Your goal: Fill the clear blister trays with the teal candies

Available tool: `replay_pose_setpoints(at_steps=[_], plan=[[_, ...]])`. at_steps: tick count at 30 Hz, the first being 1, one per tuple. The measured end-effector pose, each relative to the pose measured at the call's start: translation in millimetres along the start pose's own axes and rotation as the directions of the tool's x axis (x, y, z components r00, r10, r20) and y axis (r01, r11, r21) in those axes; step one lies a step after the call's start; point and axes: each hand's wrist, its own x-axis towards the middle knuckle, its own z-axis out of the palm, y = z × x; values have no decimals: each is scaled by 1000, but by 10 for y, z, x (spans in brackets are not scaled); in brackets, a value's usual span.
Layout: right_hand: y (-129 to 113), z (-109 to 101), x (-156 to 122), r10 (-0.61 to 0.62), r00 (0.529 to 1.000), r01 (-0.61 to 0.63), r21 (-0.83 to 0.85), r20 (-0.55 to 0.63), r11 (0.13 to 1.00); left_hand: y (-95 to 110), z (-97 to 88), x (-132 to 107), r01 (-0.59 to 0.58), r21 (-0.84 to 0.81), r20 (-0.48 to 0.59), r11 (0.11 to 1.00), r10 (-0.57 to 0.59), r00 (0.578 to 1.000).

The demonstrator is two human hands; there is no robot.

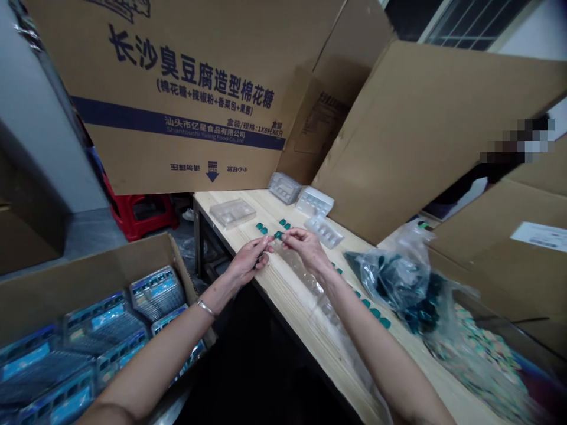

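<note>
Above the wooden table, my right hand (305,245) pinches a small dark green plastic piece (278,235) between thumb and fingers. My left hand (250,260) is closed, its fingers curled and their tips close beside that piece. Something dark shows between the left fingers, too small to name. Just beyond the hands lie several more green pieces (261,228) in small groups. Another row of green pieces (375,312) runs along the table to the right of my right forearm. Clear plastic trays (233,213) stand behind, and a clear sheet of moulded plastic (305,274) lies under my right arm.
An open carton (183,268) at lower left holds stacks of blue-printed clear packs (157,289). Bags of green pieces (398,277) and pale flat pieces (482,354) lie on the right. Large cardboard (186,159) walls the back; a red stool (142,215) stands behind. A person is partly visible far right.
</note>
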Motion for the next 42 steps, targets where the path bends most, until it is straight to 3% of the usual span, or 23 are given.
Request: replay_pose_setpoints(at_steps=[2,6,12,18,25,30,33,36,39,42], plan=[[97,81,-16,21,1000,-22,80,9,997,18,77,26,-45,21,55,999,44,998],[161,121,-48,36,999,-35,47,-29,998,51,110,38,-32,45,28,998,31,999],[88,100,-87,-11,999,11,-17,36,1000,70,6,17,95,47,118,994,-100,988],[137,138,-80,-141,988,146,-84,65,986,61,-95,55,248,-37,170,968,-238,956],[148,123,-98,20,979,-20,0,201,1000,22,-227,150,228,-17,123,974,-224,967],[176,122,-75,43,976,-36,-37,212,999,-1,-221,162,213,-91,115,973,-202,973],[152,116,-59,-17,980,63,-228,199,972,-58,-203,152,143,2,21,990,-143,990],[116,121,-58,-149,972,213,-422,180,881,-100,-183,137,59,148,-49,987,-52,997],[126,142,-42,-231,952,302,-499,201,812,-88,-162,122,14,197,-58,980,-2,998],[171,165,16,-272,949,317,-502,162,805,-55,-159,121,31,134,-93,990,-19,995]])
